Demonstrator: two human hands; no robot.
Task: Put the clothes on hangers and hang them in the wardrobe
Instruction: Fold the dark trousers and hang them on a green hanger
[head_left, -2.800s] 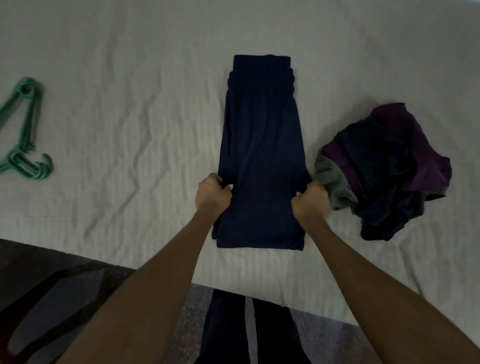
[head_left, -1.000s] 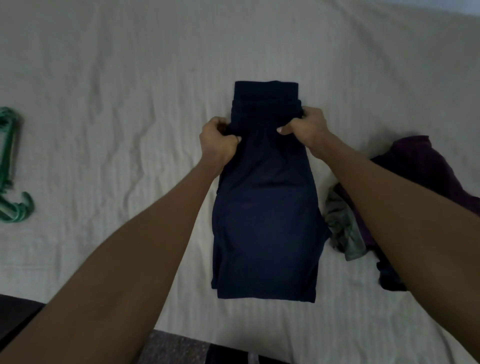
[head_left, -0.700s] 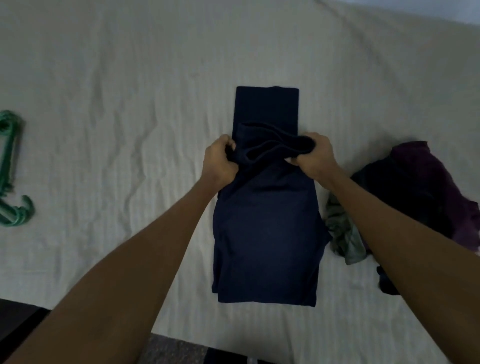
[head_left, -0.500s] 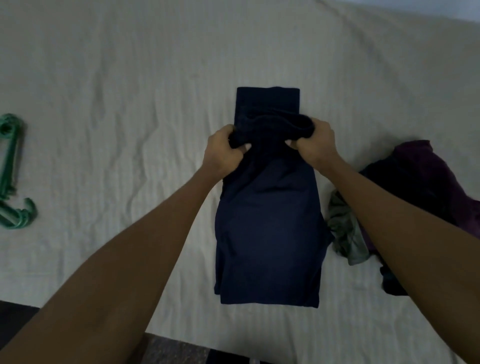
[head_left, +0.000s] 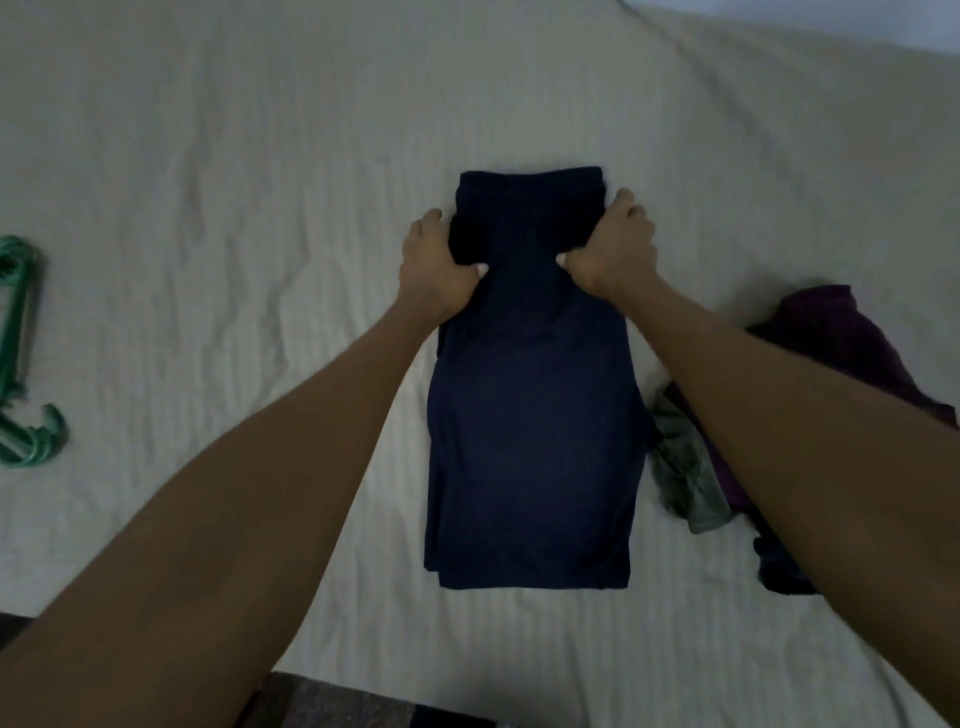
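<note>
Zero garments hung yet — left hand (head_left: 439, 262) and right hand (head_left: 613, 244) both grip the folded navy garment (head_left: 530, 431) mid-bed (head_left: 260, 156); green hangers (head_left: 21, 353) untouched at left edge, clothes pile (head_left: 841, 343) right — waiting.

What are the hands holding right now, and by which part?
Both the left hand and right hand grip the folded navy garment by its side edges near the far end.
</note>
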